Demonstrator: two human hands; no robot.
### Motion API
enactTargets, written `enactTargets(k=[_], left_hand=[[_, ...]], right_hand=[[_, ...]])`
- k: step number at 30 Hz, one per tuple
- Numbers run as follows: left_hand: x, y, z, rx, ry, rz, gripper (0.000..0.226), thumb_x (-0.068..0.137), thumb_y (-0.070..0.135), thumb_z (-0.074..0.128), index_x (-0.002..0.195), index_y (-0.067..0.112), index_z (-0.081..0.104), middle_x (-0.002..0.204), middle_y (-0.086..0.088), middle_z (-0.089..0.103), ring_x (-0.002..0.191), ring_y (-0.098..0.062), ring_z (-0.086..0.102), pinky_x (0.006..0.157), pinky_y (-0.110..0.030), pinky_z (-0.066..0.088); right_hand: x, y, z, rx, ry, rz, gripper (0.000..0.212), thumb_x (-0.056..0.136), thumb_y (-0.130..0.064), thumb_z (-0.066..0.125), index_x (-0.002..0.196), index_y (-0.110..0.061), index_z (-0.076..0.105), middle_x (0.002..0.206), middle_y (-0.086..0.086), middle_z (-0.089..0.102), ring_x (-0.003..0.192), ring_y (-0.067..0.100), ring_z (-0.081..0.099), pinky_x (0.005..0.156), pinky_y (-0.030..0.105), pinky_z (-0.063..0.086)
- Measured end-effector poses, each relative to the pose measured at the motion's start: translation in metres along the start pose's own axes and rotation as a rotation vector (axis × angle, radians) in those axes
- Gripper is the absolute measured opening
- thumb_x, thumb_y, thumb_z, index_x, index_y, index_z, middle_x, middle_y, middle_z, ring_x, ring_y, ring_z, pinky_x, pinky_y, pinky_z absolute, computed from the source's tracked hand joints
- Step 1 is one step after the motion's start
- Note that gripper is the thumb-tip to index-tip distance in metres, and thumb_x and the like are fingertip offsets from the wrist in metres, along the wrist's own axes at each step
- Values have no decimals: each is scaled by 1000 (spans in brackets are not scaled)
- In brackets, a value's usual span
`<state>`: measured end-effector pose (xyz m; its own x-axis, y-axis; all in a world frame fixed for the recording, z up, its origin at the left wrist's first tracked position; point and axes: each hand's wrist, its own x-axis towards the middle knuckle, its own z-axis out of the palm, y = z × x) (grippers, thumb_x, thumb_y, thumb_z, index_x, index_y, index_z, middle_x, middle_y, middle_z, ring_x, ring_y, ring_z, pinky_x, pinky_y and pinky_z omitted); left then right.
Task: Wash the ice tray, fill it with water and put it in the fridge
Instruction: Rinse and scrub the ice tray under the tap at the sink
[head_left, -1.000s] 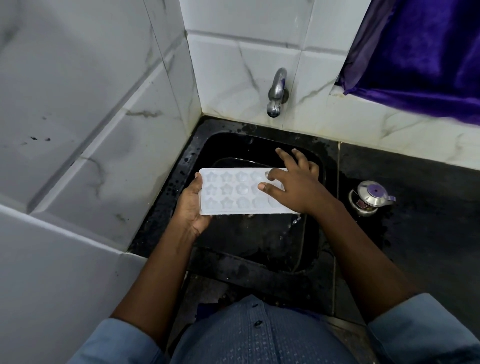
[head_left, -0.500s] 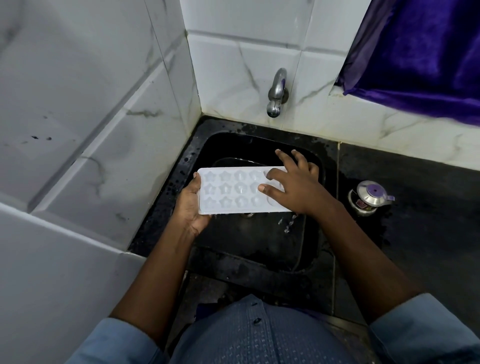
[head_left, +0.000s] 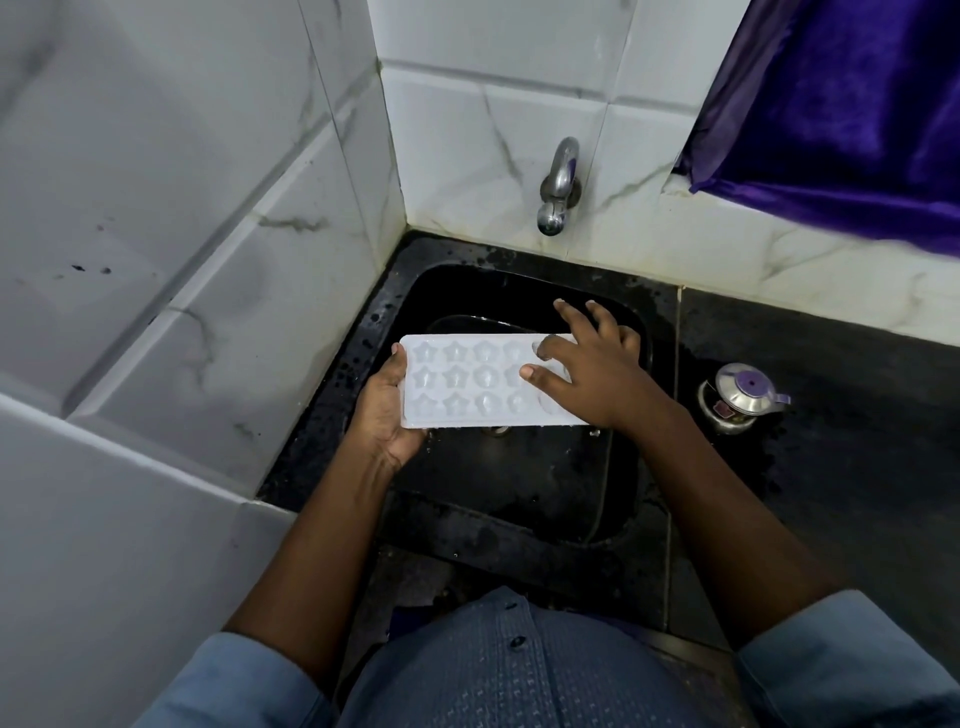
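Note:
A white ice tray (head_left: 467, 384) with star-shaped and round moulds is held level over the black sink (head_left: 524, 499). My left hand (head_left: 387, 415) grips its left end, thumb on the rim and fingers underneath. My right hand (head_left: 592, 374) lies on the tray's right end with fingers spread, thumb and forefinger pressing into the moulds; it covers that end. A steel tap (head_left: 558, 187) juts from the tiled wall above the sink, with no water running from it.
A small steel pot with a purple-knobbed lid (head_left: 737, 400) stands on the wet black counter (head_left: 831, 467) right of the sink. White marbled tiles (head_left: 182, 260) wall in the left and back. A purple cloth (head_left: 841, 109) hangs at upper right.
My right hand's fingers have shifted a little over the tray's right moulds. The tray stays in about the same place over the sink, and water no longer drips from its right end.

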<state>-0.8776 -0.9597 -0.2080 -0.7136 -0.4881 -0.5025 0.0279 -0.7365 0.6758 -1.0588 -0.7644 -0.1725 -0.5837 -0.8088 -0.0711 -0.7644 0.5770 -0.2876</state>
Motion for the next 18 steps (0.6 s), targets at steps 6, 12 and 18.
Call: enactTargets(k=[6,12,18], left_hand=[[-3,-2,6,-27,3,-7,57,111,51,39,132,5,67,125,-20,76,111,-37,74,95,-53,57],[-5,-2,7,-41,-1,-30,60,110,53,42,137,4,66,132,-23,72,116,-40,71,97,-54,56],[-8,-3,6,-66,-18,-32,61,110,54,40,135,5,66,131,-22,73,112,-38,74,90,-51,60]], right_hand=[[-1,-19,0,-6,77,-59,52,97,-77,34,130,-41,54,175,0,12,160,30,0,119,58,9],[-1,-32,0,-55,-12,-41,59,99,-77,31,136,-41,60,176,1,5,160,34,-6,122,60,3],[-3,-31,2,-71,-38,-43,60,99,-78,29,140,-43,54,176,0,3,160,34,-7,121,61,3]])
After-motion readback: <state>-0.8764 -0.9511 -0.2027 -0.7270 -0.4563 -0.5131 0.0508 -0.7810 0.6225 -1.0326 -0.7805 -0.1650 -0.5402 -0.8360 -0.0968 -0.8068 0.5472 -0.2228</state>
